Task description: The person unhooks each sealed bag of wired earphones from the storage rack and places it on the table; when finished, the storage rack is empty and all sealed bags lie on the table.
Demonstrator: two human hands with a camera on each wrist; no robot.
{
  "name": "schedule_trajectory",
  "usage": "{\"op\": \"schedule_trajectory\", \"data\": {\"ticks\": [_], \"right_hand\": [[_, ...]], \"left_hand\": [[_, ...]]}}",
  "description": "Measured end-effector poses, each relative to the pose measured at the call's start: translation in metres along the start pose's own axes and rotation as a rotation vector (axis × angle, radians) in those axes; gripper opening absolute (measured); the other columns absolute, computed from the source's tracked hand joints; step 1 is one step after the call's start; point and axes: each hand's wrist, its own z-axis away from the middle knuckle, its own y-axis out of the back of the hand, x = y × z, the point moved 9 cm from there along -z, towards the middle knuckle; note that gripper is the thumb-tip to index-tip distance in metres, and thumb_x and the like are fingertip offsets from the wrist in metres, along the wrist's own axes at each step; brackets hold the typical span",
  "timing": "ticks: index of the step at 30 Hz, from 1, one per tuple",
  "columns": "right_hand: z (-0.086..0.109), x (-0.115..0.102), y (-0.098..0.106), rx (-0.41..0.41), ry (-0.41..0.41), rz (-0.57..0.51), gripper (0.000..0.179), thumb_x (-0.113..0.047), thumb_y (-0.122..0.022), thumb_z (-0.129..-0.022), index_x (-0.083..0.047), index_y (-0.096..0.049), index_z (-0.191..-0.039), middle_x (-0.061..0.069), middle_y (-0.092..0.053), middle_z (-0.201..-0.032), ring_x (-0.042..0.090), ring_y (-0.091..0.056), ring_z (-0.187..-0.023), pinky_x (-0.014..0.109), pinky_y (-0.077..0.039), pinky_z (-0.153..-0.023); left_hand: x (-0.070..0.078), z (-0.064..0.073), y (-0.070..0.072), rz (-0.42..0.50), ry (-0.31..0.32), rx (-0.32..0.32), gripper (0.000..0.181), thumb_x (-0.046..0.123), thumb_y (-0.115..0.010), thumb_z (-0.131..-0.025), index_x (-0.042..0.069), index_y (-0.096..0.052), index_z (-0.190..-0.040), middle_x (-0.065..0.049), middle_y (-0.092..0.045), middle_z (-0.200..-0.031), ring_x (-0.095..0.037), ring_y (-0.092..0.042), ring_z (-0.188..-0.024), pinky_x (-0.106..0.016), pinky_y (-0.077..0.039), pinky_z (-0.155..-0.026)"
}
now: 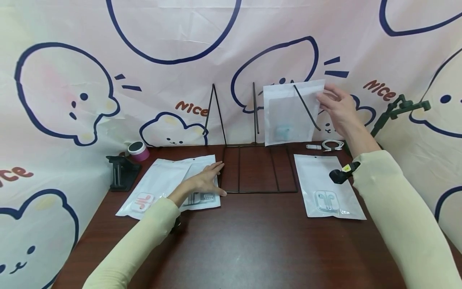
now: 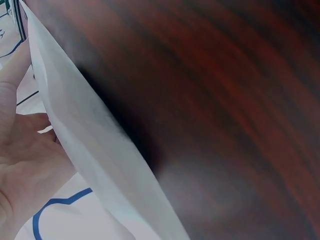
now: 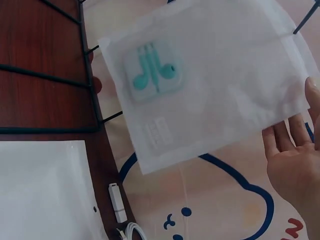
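A black wire rack [image 1: 268, 192] with upright prongs stands at the middle of the table's back. On its right prong hangs a frosted white bag [image 1: 285, 116], with teal earphones [image 3: 155, 72] in a clear case showing through. My right hand [image 1: 339, 108] pinches the bag's right edge, thumb in front and fingers partly behind. My left hand [image 1: 202, 180], fingers spread, is beside the rack's left base wire, over the edge of a white bag [image 1: 203, 162]. In the left wrist view, a bag's edge partly hides that hand's fingers.
Another white bag with pink earphones [image 1: 142, 202] lies at the left. At the right lies a white bag [image 1: 317, 172] with pale earphones. A white stick [image 1: 313, 147] and coiled cable [image 1: 333, 144] sit behind it. A purple jar [image 1: 138, 151] and black stand [image 1: 122, 172] are back left.
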Motion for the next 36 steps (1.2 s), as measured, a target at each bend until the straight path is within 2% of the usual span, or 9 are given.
{"op": "schedule_trajectory", "data": {"ticks": [6, 10, 14, 15, 18, 20, 22, 26, 36], "right_hand": [[0.005, -0.007, -0.002, 0.026, 0.016, 0.037, 0.046, -0.026, -0.081, -0.092, -0.016, -0.067, -0.135, 0.004, -0.057, -0.146, 0.025, -0.056, -0.131, 0.041, -0.037, -0.120], [0.008, -0.007, -0.001, 0.044, 0.016, 0.009, 0.040, -0.026, -0.083, -0.089, -0.014, -0.071, -0.125, 0.002, -0.061, -0.132, 0.022, -0.064, -0.116, 0.026, -0.056, -0.097], [0.013, -0.008, 0.000, 0.061, 0.030, -0.010, 0.036, -0.024, -0.085, -0.087, -0.012, -0.072, -0.118, 0.002, -0.062, -0.122, 0.018, -0.066, -0.104, 0.018, -0.059, -0.078], [0.014, -0.007, 0.000, 0.064, 0.032, -0.015, 0.036, -0.023, -0.086, -0.087, -0.011, -0.072, -0.118, 0.002, -0.062, -0.122, 0.018, -0.066, -0.103, 0.018, -0.059, -0.078], [0.019, -0.007, 0.002, 0.090, 0.024, -0.004, 0.042, -0.026, -0.088, -0.084, -0.013, -0.072, -0.121, 0.001, -0.061, -0.124, 0.018, -0.065, -0.107, 0.029, -0.055, -0.100], [0.021, -0.007, 0.004, 0.105, 0.019, -0.001, 0.046, -0.028, -0.089, -0.083, -0.013, -0.072, -0.123, 0.000, -0.060, -0.126, 0.018, -0.063, -0.110, 0.033, -0.053, -0.104], [0.025, -0.007, 0.006, 0.115, 0.016, 0.007, 0.049, -0.029, -0.089, -0.083, -0.013, -0.072, -0.126, 0.000, -0.060, -0.125, 0.018, -0.063, -0.111, 0.034, -0.054, -0.104], [0.035, -0.006, 0.007, 0.101, 0.024, -0.015, 0.045, -0.025, -0.088, -0.084, -0.012, -0.073, -0.125, 0.001, -0.061, -0.122, 0.018, -0.064, -0.107, 0.020, -0.059, -0.076], [0.069, -0.011, 0.012, 0.070, 0.077, -0.058, 0.032, -0.016, -0.087, -0.086, -0.010, -0.076, -0.116, 0.001, -0.065, -0.119, 0.016, -0.065, -0.101, 0.021, -0.059, -0.074]], "left_hand": [[-0.001, 0.000, 0.001, -0.008, 0.006, 0.003, 0.116, 0.041, -0.087, -0.084, 0.008, -0.013, -0.167, -0.008, -0.006, -0.175, -0.034, -0.022, -0.155, -0.056, -0.027, -0.123], [-0.003, 0.001, 0.000, -0.003, 0.008, -0.002, 0.116, 0.040, -0.087, -0.084, 0.007, -0.013, -0.167, -0.010, -0.007, -0.175, -0.035, -0.022, -0.155, -0.057, -0.027, -0.123], [-0.003, 0.002, -0.002, 0.001, 0.008, -0.007, 0.116, 0.041, -0.087, -0.084, 0.007, -0.013, -0.167, -0.010, -0.006, -0.175, -0.036, -0.020, -0.156, -0.058, -0.026, -0.123], [-0.003, 0.002, -0.002, -0.001, 0.008, -0.006, 0.116, 0.041, -0.087, -0.084, 0.006, -0.014, -0.167, -0.010, -0.006, -0.175, -0.036, -0.019, -0.156, -0.058, -0.025, -0.123], [-0.003, 0.001, -0.002, -0.012, 0.008, -0.004, 0.116, 0.041, -0.087, -0.084, 0.006, -0.014, -0.167, -0.010, -0.006, -0.175, -0.036, -0.019, -0.156, -0.057, -0.025, -0.124], [-0.003, 0.000, -0.002, -0.015, 0.009, -0.002, 0.116, 0.042, -0.087, -0.084, 0.007, -0.014, -0.167, -0.009, -0.006, -0.175, -0.035, -0.020, -0.156, -0.057, -0.025, -0.124], [-0.002, 0.000, -0.002, -0.015, 0.007, -0.003, 0.116, 0.042, -0.087, -0.084, 0.007, -0.014, -0.167, -0.009, -0.006, -0.175, -0.035, -0.020, -0.156, -0.057, -0.025, -0.124], [-0.002, 0.000, -0.003, -0.019, 0.013, -0.012, 0.116, 0.042, -0.086, -0.084, 0.007, -0.013, -0.167, -0.009, -0.005, -0.175, -0.035, -0.020, -0.156, -0.057, -0.025, -0.124], [-0.001, 0.000, -0.001, -0.023, 0.009, -0.004, 0.117, 0.042, -0.087, -0.084, 0.006, -0.014, -0.167, -0.011, -0.006, -0.175, -0.038, -0.018, -0.157, -0.059, -0.023, -0.124]]}}
